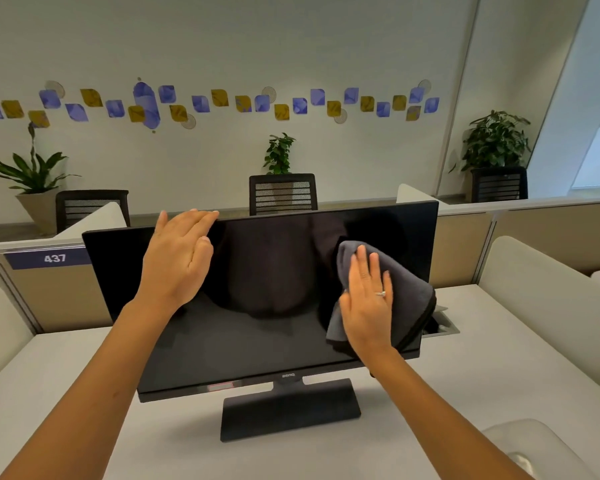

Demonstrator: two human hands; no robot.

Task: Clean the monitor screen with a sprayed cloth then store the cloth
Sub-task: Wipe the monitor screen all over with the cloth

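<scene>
Monitor (257,299) faces the person, long axis sideways; flat right hand (368,306) presses cloth (409,292) on it.

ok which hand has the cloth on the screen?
The right hand, wearing a ring, presses the grey cloth flat against the screen's right side. The left hand is bare, fingertips at the monitor top edge.

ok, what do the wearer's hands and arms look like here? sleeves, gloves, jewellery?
Both forearms are bare as far as the frame shows: no sleeves, gloves or watch. The right hand wears a thin silver-coloured ring on one finger. The left hand shows no jewellery.
</scene>
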